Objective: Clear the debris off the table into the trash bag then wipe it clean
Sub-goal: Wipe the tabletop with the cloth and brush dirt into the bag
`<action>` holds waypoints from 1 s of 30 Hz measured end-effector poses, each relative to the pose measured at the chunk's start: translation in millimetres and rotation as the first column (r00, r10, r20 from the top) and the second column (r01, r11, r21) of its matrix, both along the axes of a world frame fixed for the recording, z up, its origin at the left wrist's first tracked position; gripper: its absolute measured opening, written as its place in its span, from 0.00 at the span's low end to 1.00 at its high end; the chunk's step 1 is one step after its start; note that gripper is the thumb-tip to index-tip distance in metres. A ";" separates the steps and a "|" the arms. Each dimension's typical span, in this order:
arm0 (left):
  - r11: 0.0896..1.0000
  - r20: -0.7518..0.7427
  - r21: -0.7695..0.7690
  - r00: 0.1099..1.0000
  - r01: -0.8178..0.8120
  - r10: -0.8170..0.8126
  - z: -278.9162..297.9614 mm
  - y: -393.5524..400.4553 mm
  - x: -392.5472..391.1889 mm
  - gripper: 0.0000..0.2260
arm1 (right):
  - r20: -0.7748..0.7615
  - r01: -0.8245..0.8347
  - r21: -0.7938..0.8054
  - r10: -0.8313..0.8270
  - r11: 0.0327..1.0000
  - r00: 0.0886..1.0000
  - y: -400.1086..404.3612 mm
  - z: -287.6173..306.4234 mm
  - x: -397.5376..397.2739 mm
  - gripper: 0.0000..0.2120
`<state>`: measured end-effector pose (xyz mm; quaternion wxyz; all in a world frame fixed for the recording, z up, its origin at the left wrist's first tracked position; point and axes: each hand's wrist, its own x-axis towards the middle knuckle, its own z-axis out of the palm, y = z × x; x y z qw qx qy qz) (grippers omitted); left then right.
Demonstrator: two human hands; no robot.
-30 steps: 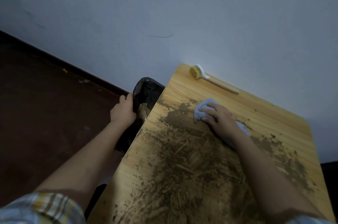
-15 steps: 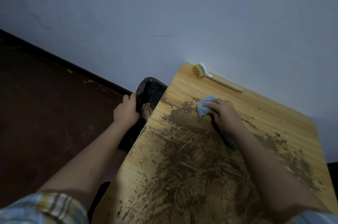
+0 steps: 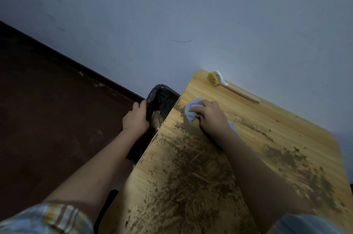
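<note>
Debris (image 3: 193, 172), a brown smear of soil and fibres, covers the middle of the wooden table (image 3: 286, 119) from its left edge toward the near right corner, its long axis running from the far-left part toward the near edge. The right hand (image 3: 211, 117) presses a crumpled pale cloth (image 3: 191, 112) with curled fingers near the far-left edge, while the left hand (image 3: 136, 119) grips the rim of the black trash bag (image 3: 162, 98) just beside that edge. Sweeping seems to be under way; next the cloth should push leftward over the edge into the bag, while a scrub brush (image 3: 229, 85) lies along the far edge.
</note>
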<state>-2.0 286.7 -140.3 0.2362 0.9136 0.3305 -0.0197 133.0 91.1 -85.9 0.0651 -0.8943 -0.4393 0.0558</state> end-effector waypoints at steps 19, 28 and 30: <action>1.000 0.007 0.010 1.000 0.019 -0.019 5.8 5.3 3.8 0.27 | 0.017 0.011 0.012 -0.011 1.000 1.000 15.1 1.0 -8.3 0.18; 0.999 0.005 0.015 0.999 0.033 -0.033 9.9 9.2 -0.2 0.26 | -0.022 -0.019 0.036 0.020 0.999 1.000 53.9 1.7 -12.7 0.18; 0.999 -0.001 0.015 0.999 0.037 -0.037 10.3 9.1 -1.5 0.25 | -0.027 -0.028 0.047 0.030 0.998 0.999 60.3 6.0 -14.3 0.17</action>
